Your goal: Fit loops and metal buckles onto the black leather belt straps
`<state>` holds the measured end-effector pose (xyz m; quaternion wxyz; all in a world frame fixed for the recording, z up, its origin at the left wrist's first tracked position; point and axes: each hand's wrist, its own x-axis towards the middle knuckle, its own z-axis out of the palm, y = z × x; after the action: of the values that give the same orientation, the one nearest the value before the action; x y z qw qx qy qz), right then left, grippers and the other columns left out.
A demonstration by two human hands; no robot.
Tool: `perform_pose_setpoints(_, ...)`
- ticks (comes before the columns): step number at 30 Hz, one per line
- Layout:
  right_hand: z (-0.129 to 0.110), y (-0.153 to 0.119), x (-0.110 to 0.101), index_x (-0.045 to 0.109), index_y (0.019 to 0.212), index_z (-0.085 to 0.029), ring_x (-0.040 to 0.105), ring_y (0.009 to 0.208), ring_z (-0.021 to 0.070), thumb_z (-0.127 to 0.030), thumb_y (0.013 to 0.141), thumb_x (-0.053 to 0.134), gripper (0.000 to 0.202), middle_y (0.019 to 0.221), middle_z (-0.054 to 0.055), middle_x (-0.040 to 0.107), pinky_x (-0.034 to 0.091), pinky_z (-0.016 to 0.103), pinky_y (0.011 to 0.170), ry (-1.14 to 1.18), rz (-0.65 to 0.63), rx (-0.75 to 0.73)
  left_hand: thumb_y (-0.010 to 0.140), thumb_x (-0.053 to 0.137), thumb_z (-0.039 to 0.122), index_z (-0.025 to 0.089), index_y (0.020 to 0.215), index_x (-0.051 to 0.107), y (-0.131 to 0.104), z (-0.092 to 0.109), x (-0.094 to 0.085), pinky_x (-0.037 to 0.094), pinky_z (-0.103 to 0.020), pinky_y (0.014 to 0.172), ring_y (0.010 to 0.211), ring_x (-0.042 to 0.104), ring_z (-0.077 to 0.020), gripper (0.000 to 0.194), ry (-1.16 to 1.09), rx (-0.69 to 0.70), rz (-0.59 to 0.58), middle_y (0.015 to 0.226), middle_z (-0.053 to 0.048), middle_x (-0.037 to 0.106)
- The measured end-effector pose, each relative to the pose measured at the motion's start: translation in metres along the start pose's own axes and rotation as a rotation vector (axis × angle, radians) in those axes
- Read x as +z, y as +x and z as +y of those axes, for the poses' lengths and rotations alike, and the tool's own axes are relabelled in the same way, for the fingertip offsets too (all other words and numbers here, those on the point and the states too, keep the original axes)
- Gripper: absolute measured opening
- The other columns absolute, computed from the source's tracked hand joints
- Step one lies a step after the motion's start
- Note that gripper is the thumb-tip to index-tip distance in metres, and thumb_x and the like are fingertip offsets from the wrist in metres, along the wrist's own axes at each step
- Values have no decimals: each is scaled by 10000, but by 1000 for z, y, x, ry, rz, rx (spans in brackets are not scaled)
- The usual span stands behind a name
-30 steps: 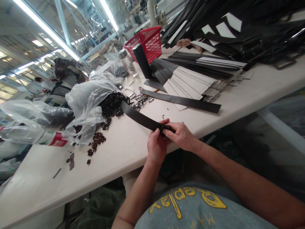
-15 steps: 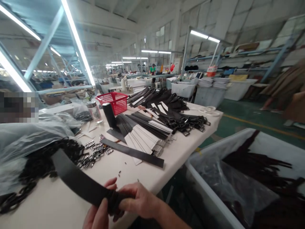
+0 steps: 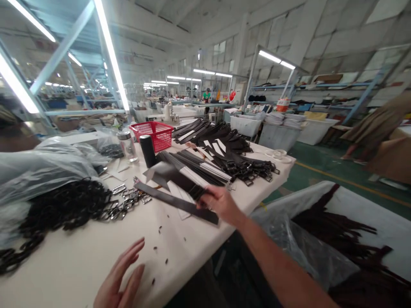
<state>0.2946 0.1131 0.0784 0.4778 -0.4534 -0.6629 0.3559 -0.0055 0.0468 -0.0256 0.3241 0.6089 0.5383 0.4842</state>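
Note:
My right hand (image 3: 216,203) grips the buckle end of a black strap (image 3: 175,177), which is blurred and hangs over a fan of black and white strips (image 3: 199,164). My left hand (image 3: 123,273) is over the near part of the table, fingers apart and holding nothing. Between the hands and the fan, a single dark strip (image 3: 176,201) lies flat on the tabletop. Loose metal buckles (image 3: 123,201) are scattered to its left. Several tiny dark bits dot the cloth near my left hand.
Black rings (image 3: 70,205) and clear plastic (image 3: 48,167) cover the table's left side. A red basket (image 3: 156,136), glass jar (image 3: 127,147) and black cylinder (image 3: 147,152) stand behind. Finished-looking straps (image 3: 224,137) are piled farther back. A white bin (image 3: 327,188) stands right.
The black strap has moved away from me and to the right in my right hand, over the fan of strips. My left hand has let go of it and opened.

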Motion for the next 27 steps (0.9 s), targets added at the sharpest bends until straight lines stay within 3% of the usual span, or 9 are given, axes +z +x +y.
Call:
perform_pose_setpoints(2, -1, 28, -44, 670, 893, -152, 675, 641, 175, -510, 857, 580, 371, 734, 50, 720, 554, 294, 633, -237, 116, 44, 830, 643, 532, 270, 1145, 716, -2, -2, -7, 599, -410, 927, 1102, 687, -300, 416, 15, -4, 28, 1303, -74, 677)
perform_pose_setpoints(5, 7, 60, -94, 663, 947, -133, 691, 768, 236, -463, 861, 582, 350, 837, 113, 727, 561, 387, 741, -342, 222, 76, 866, 630, 457, 242, 1117, 716, -4, -2, -7, 583, -394, 955, 1161, 656, -286, 341, -46, -2, 42, 1269, -89, 688)
perform_pose_setpoints(8, 18, 69, -107, 672, 1075, -160, 638, 1067, 298, -346, 842, 628, 302, 1083, 154, 702, 487, 441, 945, -641, 405, -63, 905, 599, 393, 238, 1111, 717, -3, 0, -3, 576, -377, 952, 1163, 650, -265, 283, -69, 8, 43, 1249, -96, 690)
perform_pose_setpoints(10, 26, 64, -88, 676, 1125, -177, 630, 1097, 300, -326, 888, 577, 297, 1143, 155, 688, 467, 438, 979, -860, 437, -218, 923, 583, 352, 245, 1117, 713, -2, 1, -1, 569, -370, 952, 1166, 646, -252, 257, -70, 31, 35, 1247, -95, 688)
perform_pose_setpoints(13, 36, 54, -26, 686, 1119, -184, 641, 1088, 259, -300, 959, 487, 281, 1156, 124, 697, 470, 377, 979, -913, 179, -327, 928, 579, 309, 249, 1114, 713, -1, 3, 0, 562, -366, 944, 1153, 648, -241, 237, -56, 64, 20, 1227, -95, 694)
perform_pose_setpoints(16, 41, 57, 45, 679, 1158, -184, 620, 1114, 233, -303, 980, 487, 287, 1211, 106, 679, 450, 321, 961, -987, -148, -193, 930, 575, 293, 246, 1110, 716, -2, 5, -1, 558, -361, 934, 1136, 654, -235, 233, -37, 75, 18, 1210, -97, 701)
perform_pose_setpoints(19, 46, 74, 96, 706, 1084, -160, 620, 1067, 260, -320, 966, 530, 266, 1136, 137, 693, 440, 339, 915, -1037, -246, -111, 933, 568, 291, 243, 1104, 719, -3, 7, -1, 555, -354, 932, 1131, 657, -229, 233, -36, 69, 22, 1206, -98, 704)
perform_pose_setpoints(22, 53, 92, 124, 715, 1025, -139, 607, 1066, 286, -300, 937, 571, 233, 1091, 164, 697, 415, 374, 928, -1061, -273, -60, 928, 573, 294, 239, 1097, 724, -3, 8, -1, 556, -359, 934, 1120, 665, -231, 234, -35, 65, 11, 1205, -101, 708)
perform_pose_setpoints(27, 64, 108, 137, 676, 1151, -160, 608, 1091, 266, -282, 903, 611, 285, 1169, 156, 677, 423, 347, 907, -1050, -231, 60, 914, 583, 293, 245, 1089, 734, -2, 8, -1, 575, -367, 905, 1089, 679, -239, 236, -24, 70, 2, 1192, -93, 719)
